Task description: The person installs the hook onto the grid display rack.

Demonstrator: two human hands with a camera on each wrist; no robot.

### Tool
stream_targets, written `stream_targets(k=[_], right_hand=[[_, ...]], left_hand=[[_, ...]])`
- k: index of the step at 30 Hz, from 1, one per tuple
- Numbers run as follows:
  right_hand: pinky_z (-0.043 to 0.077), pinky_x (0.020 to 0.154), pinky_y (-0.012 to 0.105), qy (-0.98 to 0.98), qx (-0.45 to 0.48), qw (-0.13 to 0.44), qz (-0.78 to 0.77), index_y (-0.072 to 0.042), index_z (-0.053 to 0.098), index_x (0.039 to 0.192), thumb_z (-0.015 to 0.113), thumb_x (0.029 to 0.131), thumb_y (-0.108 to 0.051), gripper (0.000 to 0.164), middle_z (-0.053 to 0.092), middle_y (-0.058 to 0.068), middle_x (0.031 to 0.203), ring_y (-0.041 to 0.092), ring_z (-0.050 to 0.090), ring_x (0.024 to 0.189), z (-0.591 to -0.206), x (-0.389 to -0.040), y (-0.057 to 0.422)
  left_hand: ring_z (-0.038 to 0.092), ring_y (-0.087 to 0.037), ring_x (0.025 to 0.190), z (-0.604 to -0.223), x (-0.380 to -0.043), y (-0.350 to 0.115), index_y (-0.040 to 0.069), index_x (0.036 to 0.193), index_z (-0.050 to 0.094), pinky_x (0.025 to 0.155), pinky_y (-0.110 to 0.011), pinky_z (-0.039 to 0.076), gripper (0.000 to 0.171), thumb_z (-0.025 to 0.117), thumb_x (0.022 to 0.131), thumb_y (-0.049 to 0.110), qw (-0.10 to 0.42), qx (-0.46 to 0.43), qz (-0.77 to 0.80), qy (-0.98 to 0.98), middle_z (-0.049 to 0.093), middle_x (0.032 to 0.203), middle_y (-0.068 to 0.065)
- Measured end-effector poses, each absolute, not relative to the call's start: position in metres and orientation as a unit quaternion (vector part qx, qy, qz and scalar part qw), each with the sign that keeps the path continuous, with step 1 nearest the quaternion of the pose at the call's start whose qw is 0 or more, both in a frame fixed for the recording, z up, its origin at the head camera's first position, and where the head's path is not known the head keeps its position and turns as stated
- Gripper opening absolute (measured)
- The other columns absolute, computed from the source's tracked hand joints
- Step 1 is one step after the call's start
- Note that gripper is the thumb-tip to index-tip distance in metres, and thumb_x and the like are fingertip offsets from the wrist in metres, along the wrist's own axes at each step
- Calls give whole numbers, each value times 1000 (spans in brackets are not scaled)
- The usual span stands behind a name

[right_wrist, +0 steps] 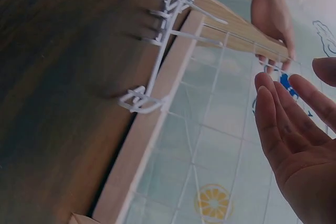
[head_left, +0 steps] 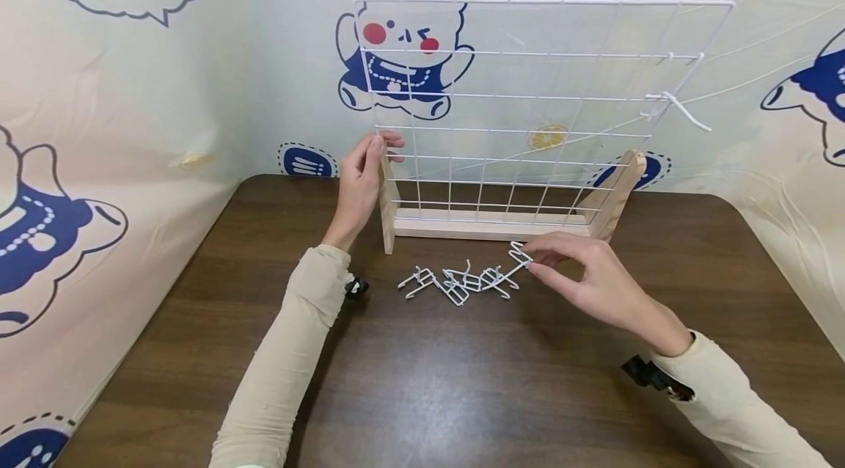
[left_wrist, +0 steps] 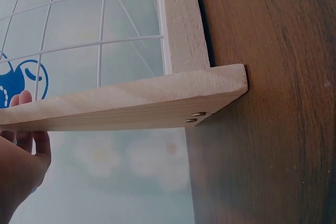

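Note:
A white wire grid rack stands upright in a wooden base with two side boards. My left hand grips the top of its left side board, the thumb on the near side and fingers reaching past the edge. Several white wire hooks lie in a tangled row in front of the base. One hook sits at the row's right end, tilted up. Beside it hovers my right hand, thumb and fingers spread apart; the right wrist view shows the fingers clear of the hooks.
A white hook hangs on the grid's right side, sticking out. The right side board slants up from the base. Brown wooden table lies beneath, with a patterned cloth behind and at both sides.

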State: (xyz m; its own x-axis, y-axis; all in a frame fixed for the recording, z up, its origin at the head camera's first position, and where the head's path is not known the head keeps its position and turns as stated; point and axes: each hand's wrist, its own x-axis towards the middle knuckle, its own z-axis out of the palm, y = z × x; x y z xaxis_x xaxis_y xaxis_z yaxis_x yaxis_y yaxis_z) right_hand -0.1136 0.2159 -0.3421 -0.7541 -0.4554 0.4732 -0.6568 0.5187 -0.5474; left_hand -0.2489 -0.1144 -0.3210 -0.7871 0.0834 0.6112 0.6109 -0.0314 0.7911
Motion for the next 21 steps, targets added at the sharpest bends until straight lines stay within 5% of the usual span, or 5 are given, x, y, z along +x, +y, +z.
stream_targets(k=[21], right_hand=[[58, 69, 32, -890, 312, 58, 328, -15, 73, 107, 71, 91, -10, 17, 72, -5, 98, 2, 64, 82, -372, -128, 201]], left_hand=[[65, -46, 92, -321, -249, -115, -16, 115, 60, 95, -57, 49, 35, 37, 108, 10, 198, -260, -665, -671, 63, 112, -35]])
